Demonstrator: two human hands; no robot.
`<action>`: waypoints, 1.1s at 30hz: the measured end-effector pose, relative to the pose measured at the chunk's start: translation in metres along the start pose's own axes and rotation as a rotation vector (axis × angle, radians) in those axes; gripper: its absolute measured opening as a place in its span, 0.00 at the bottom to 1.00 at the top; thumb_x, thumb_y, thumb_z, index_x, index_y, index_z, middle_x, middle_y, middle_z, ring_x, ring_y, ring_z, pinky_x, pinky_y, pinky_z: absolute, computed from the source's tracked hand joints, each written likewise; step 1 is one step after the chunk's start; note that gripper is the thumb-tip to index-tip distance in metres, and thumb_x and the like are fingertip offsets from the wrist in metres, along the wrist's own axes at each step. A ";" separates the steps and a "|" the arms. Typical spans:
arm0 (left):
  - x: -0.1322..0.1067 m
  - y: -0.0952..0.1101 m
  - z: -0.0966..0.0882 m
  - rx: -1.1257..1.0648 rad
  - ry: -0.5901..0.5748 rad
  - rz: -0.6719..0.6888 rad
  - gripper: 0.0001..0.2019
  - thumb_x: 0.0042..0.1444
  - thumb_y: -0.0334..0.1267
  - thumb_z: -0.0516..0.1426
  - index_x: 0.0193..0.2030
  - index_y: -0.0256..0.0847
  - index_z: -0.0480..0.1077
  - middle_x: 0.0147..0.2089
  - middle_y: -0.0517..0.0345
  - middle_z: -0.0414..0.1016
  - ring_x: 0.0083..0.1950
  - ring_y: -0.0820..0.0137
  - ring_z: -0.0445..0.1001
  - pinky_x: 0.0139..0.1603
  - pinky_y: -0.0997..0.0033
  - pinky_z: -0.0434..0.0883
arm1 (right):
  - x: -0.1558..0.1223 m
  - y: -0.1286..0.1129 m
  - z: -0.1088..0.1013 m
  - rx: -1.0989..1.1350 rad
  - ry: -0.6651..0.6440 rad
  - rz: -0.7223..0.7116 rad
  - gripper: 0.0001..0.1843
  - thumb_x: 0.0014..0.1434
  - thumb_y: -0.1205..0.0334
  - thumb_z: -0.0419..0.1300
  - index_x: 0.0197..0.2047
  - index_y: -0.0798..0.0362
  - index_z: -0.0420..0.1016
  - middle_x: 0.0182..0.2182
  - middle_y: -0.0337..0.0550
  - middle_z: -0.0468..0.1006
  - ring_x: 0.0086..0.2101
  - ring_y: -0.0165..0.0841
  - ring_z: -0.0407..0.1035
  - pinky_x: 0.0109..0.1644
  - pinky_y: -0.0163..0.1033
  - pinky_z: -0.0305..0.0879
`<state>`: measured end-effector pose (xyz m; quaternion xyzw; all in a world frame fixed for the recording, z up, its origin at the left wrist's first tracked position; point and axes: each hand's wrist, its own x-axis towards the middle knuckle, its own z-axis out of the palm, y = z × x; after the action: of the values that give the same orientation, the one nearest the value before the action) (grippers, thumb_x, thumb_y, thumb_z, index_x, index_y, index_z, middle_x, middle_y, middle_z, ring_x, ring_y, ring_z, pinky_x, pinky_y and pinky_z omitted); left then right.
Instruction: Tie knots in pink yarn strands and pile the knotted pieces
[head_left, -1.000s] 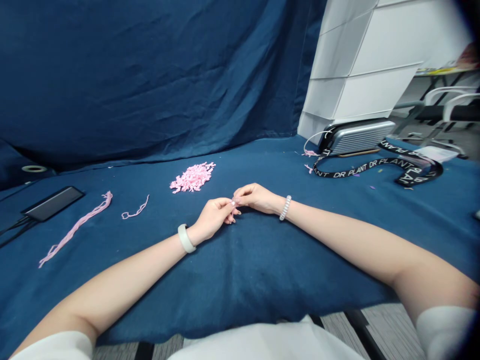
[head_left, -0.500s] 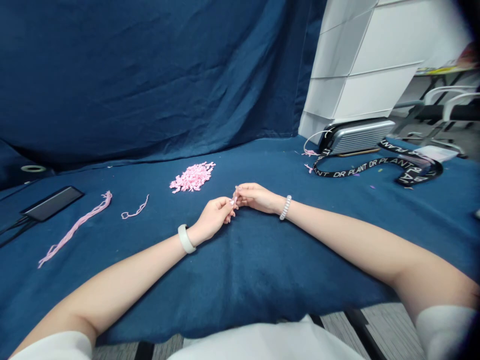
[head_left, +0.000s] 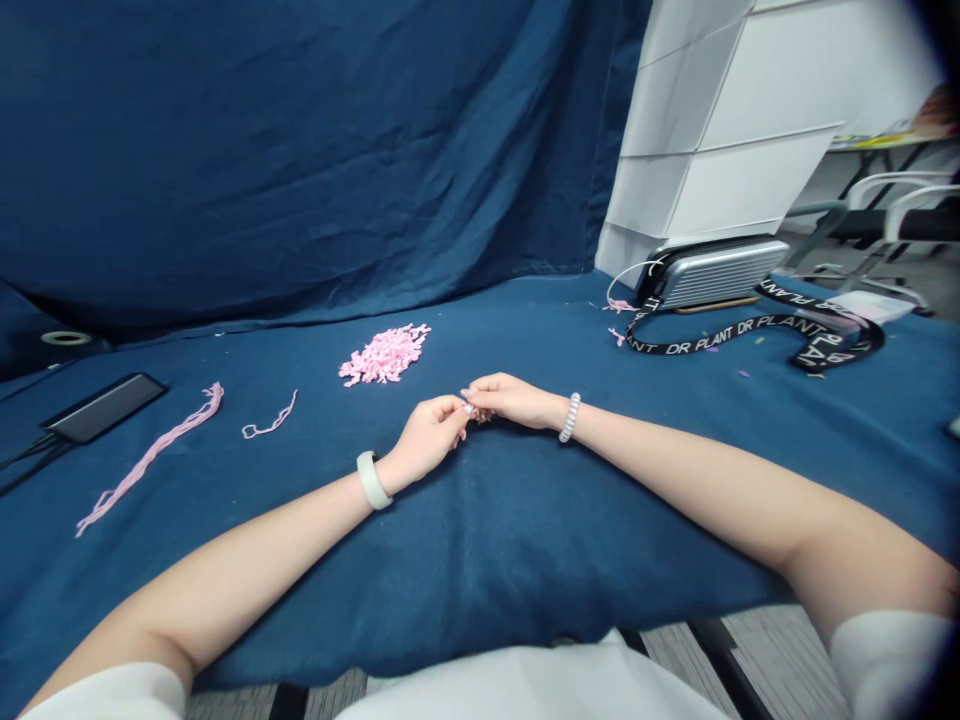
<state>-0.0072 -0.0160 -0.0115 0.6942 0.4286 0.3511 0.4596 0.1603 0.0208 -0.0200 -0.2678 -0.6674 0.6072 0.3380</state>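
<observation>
Two bare hands over a navy cloth-covered tabletop (head_left: 465, 560): left hand (head_left: 426, 438) and right hand (head_left: 514, 400), drawn together at the fingertips, both pinching a tiny pink yarn scrap (head_left: 474, 409), its exact shape too small to make out. On the left wrist, a wide white band (head_left: 371, 480); on the right, a white coil bracelet (head_left: 570, 417). Just behind the hands, a loose heap of small pink yarn pieces (head_left: 384, 355). Left of the heap, a short pink yarn strand (head_left: 270, 415), a long pink yarn bundle (head_left: 150, 458) and a flat black slab-shaped device (head_left: 103, 407). Well right of the heap, a black "DR PLANT" lanyard (head_left: 750, 333) just before a ribbed silver hard case (head_left: 712, 273), and a white drawer unit (head_left: 720, 130) behind both.
</observation>
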 end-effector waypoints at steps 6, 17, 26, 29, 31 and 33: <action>0.001 0.001 0.000 0.028 -0.003 0.000 0.13 0.55 0.44 0.53 0.26 0.37 0.66 0.20 0.63 0.63 0.20 0.78 0.59 0.21 0.78 0.58 | 0.001 0.001 0.001 0.017 -0.006 -0.002 0.20 0.54 0.50 0.59 0.21 0.57 0.64 0.18 0.33 0.63 0.21 0.23 0.54 0.27 0.33 0.49; 0.002 -0.001 -0.001 -0.052 -0.028 -0.045 0.14 0.54 0.45 0.53 0.28 0.36 0.68 0.20 0.63 0.63 0.20 0.78 0.58 0.20 0.78 0.56 | 0.002 0.002 0.000 0.064 0.018 0.021 0.20 0.52 0.50 0.60 0.21 0.58 0.65 0.17 0.34 0.64 0.21 0.22 0.55 0.27 0.32 0.49; -0.001 0.001 -0.002 0.016 -0.087 0.004 0.15 0.54 0.46 0.53 0.28 0.35 0.70 0.18 0.65 0.59 0.20 0.78 0.55 0.22 0.77 0.54 | -0.001 -0.002 0.002 0.018 0.004 0.020 0.20 0.53 0.50 0.60 0.21 0.58 0.65 0.18 0.34 0.65 0.21 0.22 0.56 0.28 0.32 0.51; -0.001 0.003 -0.002 0.045 -0.087 0.002 0.16 0.55 0.46 0.53 0.27 0.34 0.70 0.18 0.65 0.58 0.20 0.79 0.54 0.21 0.76 0.53 | -0.001 -0.004 0.003 -0.014 0.009 0.020 0.20 0.52 0.49 0.60 0.20 0.58 0.65 0.18 0.35 0.65 0.21 0.23 0.56 0.28 0.32 0.51; -0.002 0.004 -0.002 0.063 -0.085 0.008 0.16 0.55 0.46 0.53 0.27 0.34 0.70 0.17 0.65 0.58 0.20 0.79 0.53 0.21 0.76 0.52 | -0.002 -0.006 0.004 -0.024 0.017 0.022 0.21 0.52 0.49 0.60 0.20 0.58 0.65 0.17 0.35 0.65 0.21 0.23 0.56 0.28 0.33 0.52; -0.002 0.005 -0.002 0.074 -0.086 0.016 0.16 0.56 0.45 0.53 0.29 0.34 0.72 0.17 0.66 0.57 0.20 0.78 0.52 0.21 0.76 0.52 | -0.002 -0.007 0.005 -0.031 0.024 0.026 0.21 0.51 0.49 0.60 0.21 0.58 0.65 0.18 0.35 0.66 0.21 0.23 0.57 0.28 0.33 0.52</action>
<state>-0.0083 -0.0183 -0.0063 0.7283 0.4157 0.3086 0.4489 0.1585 0.0151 -0.0131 -0.2890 -0.6690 0.5977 0.3341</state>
